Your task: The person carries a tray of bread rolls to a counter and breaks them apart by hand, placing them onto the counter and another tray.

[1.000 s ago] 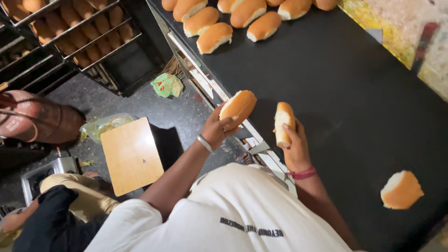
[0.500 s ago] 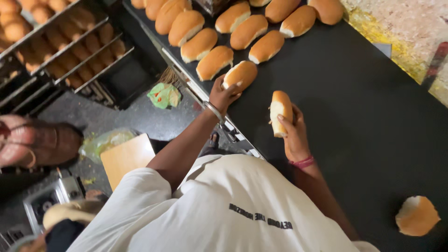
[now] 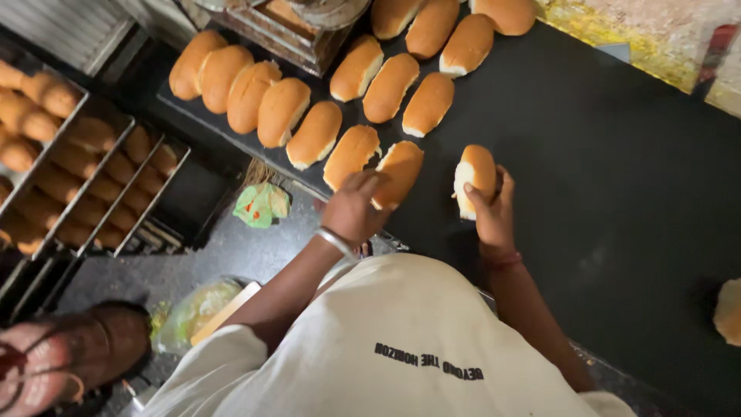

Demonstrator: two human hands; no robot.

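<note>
Golden-brown buns (image 3: 46, 166) are seen at the far left, packed in rows on metal rack trays (image 3: 158, 185) below the level of the worktop. Beside the rack, on the dark floor, a crumpled green wrapper (image 3: 261, 205) lies near the worktop's edge, and a clear plastic bag (image 3: 193, 309) sits lower down next to a flat board whose edge alone is seen.

On the black worktop (image 3: 617, 201), a long row of oblong rolls (image 3: 282, 110) is laid side by side, slanting from upper left toward the middle, with a second, shorter row (image 3: 394, 85) behind it.

The left hand (image 3: 356, 207), with a metal bangle at the wrist, is closed over the near end of a roll (image 3: 401, 170) that rests at the right-hand end of the long row, just beside its neighbour; the fingers are curled on it, and the roll touches the worktop.

A little to the right, the right hand (image 3: 488, 208) is closed around another roll (image 3: 475, 177), held upright with its pale cut side turned left; thumb and fingers wrap its lower half. Whether its lower end touches the worktop cannot be told. A reddish band is worn at that wrist.

At the far right edge, a single pale bun (image 3: 727, 310) lies alone on the worktop, well apart from the rest, only partly in view.
</note>
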